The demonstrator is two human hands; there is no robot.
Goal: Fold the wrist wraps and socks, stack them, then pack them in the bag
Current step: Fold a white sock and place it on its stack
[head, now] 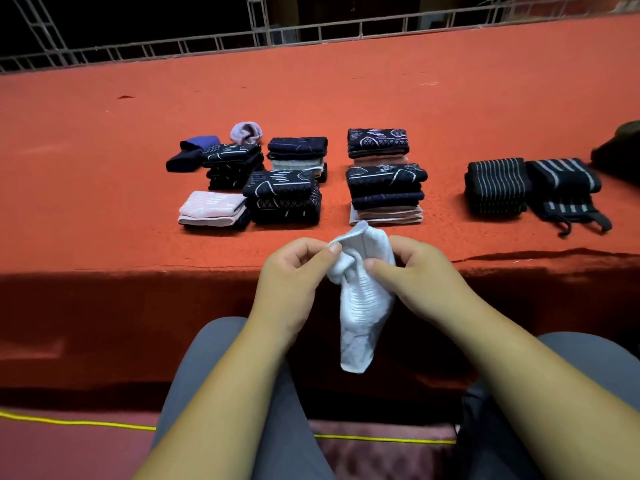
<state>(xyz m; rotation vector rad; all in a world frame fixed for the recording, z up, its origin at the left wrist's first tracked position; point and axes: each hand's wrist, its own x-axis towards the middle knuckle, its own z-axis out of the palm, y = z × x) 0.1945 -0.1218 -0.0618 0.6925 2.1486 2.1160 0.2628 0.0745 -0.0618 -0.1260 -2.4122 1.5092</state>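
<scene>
**White sock held in both my hands at the desk's near edge**

My left hand [294,271] and right hand [415,275] are both curled round one white sock [363,306]. My left fingers [332,249] pinch its open cuff from the left, with thumb and forefinger closed on the rim. My right fingers [377,266] grip the bunched upper part from the right, the thumb pressed across the ribbing. The foot of the sock hangs loose below my hands, in front of the desk's near edge and above my lap in grey trousers [225,375].

The desk [346,84] is covered in a red cloth that drapes over the near edge. Stacks of folded socks [386,194] stand in its middle, mostly dark with pale patterns and some pink or white. On the left side of that group a pink pair [211,207] lies nearest the near edge. A blue pair [194,152] and a rolled lilac sock [246,132] lie at the group's far left. Toward the right edge, two striped black wrist wraps [497,185] lie folded side by side. A dark object [620,150] is cut off at the right edge; I cannot tell what it is.

A metal railing [311,32] runs behind the far edge, with darkness beyond. A yellow cord [69,422] crosses the floor below my knees.
</scene>
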